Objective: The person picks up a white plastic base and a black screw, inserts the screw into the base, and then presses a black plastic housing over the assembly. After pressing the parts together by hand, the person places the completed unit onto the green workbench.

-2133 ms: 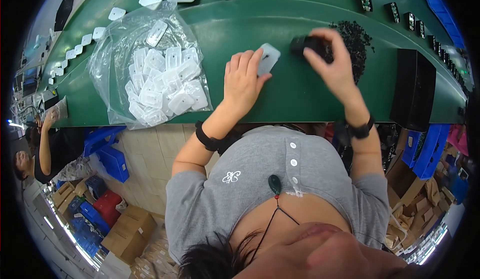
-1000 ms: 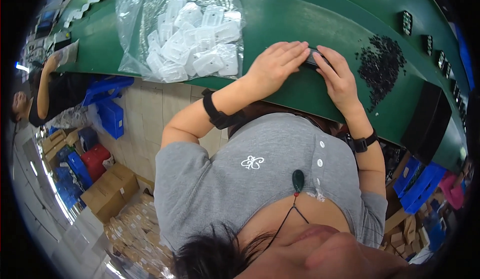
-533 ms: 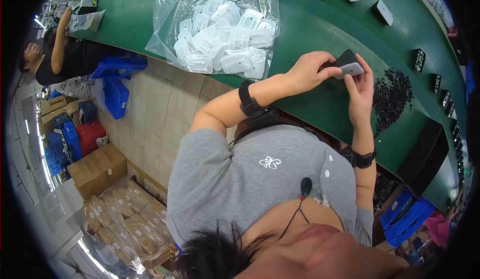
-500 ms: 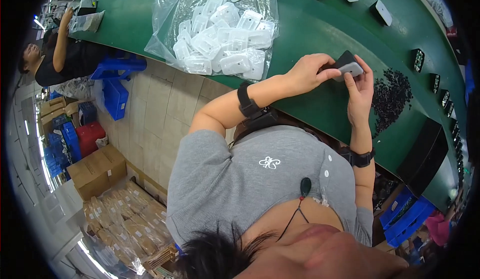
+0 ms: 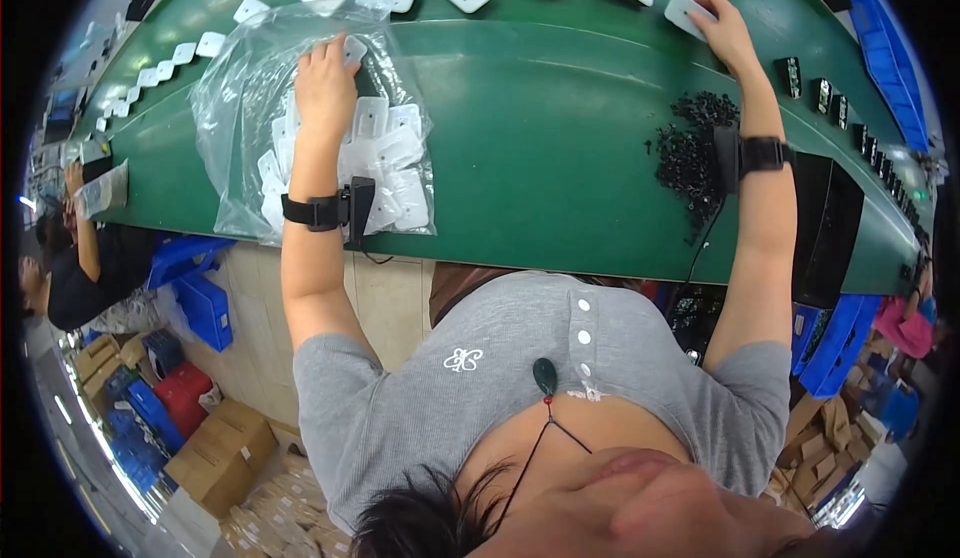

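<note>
**Both arms reaching out over the green belt**

Your left hand (image 5: 326, 83) is resting fingers-down on the clear bag of white plates (image 5: 300, 123) at ten o'clock (grip unclear). Your right hand (image 5: 722, 26) is pressing a white plate (image 5: 686, 13) at one o'clock, fingers spread flat; the black screws (image 5: 690, 148) are lying near your wrist.

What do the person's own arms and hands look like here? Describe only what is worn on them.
Both arms are bare below short grey sleeves. The left hand has a black wristband carrying a small black box with a thin cable. The right hand has a black wristband with a similar box. No gloves.
</note>
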Tool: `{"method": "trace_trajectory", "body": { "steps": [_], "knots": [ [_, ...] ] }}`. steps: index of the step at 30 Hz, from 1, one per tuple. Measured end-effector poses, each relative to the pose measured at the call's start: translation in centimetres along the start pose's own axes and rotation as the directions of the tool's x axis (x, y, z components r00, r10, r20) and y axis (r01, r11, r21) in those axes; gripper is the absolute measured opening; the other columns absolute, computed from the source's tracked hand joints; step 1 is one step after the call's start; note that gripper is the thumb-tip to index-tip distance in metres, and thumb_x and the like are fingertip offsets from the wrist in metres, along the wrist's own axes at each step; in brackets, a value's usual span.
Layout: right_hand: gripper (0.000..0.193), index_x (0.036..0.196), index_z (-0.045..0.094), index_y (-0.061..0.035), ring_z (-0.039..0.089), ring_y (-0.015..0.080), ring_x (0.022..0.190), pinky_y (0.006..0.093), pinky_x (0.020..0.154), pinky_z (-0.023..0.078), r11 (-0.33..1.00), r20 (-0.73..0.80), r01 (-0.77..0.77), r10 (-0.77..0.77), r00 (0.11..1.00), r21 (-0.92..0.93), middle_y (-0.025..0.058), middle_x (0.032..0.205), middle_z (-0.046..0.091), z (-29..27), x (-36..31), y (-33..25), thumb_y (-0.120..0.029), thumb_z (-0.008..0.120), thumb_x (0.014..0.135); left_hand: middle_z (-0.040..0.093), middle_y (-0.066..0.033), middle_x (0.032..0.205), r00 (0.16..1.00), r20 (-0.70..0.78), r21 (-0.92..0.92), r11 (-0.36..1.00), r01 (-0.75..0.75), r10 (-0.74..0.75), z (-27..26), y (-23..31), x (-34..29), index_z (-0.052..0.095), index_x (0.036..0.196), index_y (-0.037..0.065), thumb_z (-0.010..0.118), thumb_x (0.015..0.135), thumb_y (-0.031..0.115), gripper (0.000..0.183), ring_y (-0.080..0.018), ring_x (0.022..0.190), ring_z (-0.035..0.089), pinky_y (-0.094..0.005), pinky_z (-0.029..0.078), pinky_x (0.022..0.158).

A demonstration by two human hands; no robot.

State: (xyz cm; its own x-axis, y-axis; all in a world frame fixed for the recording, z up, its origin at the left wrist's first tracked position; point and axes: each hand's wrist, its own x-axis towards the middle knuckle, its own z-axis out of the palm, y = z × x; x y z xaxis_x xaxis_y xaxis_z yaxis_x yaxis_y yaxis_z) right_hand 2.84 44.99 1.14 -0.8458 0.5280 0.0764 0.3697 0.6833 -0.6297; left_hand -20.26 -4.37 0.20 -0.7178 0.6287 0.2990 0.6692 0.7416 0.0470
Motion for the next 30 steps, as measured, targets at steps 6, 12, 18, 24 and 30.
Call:
{"method": "trace_trajectory", "body": {
  "steps": [6,12,18,24,30],
  "knots": [
    [0.025,0.108,0.064,-0.003,0.06,0.0293,0.098,0.0372,0.087,0.047,0.999,0.066,0.018,-0.015,0.998,-0.052,0.0142,0.102,0.065,-0.4,2.0,-2.7,-0.019,0.061,0.088,0.06,-0.0185,0.11,0.999,0.023,-0.038,0.998,0.04,-0.039,-1.0,-0.2,-0.1,0.057,0.123,0.007,0.077,0.073,0.014,0.054,-0.0383,0.104,0.055,-0.0442,0.045,0.09],
    [0.027,0.108,0.064,-0.0008,0.058,0.0387,0.107,0.0418,0.091,0.046,0.977,-0.138,0.071,-0.1,0.985,-0.201,0.0217,0.113,0.063,1.4,2.0,1.0,-0.018,0.056,0.09,0.06,-0.0192,0.104,0.992,0.079,-0.115,0.988,0.106,-0.097,-3.3,1.9,0.4,0.06,0.111,0.006,0.079,0.072,0.018,0.045,-0.039,0.098,0.057,-0.0439,0.048,0.082],
    [0.039,0.118,0.058,-0.0057,0.055,0.0356,0.105,0.0423,0.091,0.044,0.884,-0.251,0.236,-0.355,0.901,-0.402,0.0181,0.109,0.058,0.5,-3.6,-4.7,-0.025,0.065,0.085,0.062,-0.0169,0.095,0.996,-0.002,-0.119,0.989,0.089,-0.089,-5.9,3.1,-0.5,0.061,0.101,0.004,0.076,0.077,0.019,0.033,-0.0367,0.083,0.062,-0.0429,0.05,0.071],
    [0.017,0.087,0.065,-0.0113,0.055,0.0222,0.091,0.0357,0.075,0.04,0.867,-0.185,0.252,-0.357,0.916,-0.429,0.0011,0.093,0.059,2.4,-18.0,-10.5,-0.023,0.073,0.078,0.064,-0.011,0.077,0.987,0.11,-0.752,0.64,0.159,-0.117,-7.6,7.3,-4.1,0.063,0.099,0.0,0.068,0.087,0.01,0.016,-0.019,0.062,0.061,-0.0286,0.048,0.055],
    [0.013,0.083,0.067,-0.0113,0.054,0.0225,0.089,0.0352,0.073,0.039,0.912,-0.275,0.151,-0.268,0.923,-0.382,0.0005,0.091,0.057,5.9,-21.2,-10.4,-0.019,0.074,0.076,0.062,-0.0047,0.079,0.955,0.298,-0.95,0.097,0.296,0.007,-6.5,15.3,-7.5,0.063,0.107,0.001,0.058,0.093,0.001,0.016,-0.0074,0.059,0.057,-0.0199,0.046,0.048]
  ]
}}
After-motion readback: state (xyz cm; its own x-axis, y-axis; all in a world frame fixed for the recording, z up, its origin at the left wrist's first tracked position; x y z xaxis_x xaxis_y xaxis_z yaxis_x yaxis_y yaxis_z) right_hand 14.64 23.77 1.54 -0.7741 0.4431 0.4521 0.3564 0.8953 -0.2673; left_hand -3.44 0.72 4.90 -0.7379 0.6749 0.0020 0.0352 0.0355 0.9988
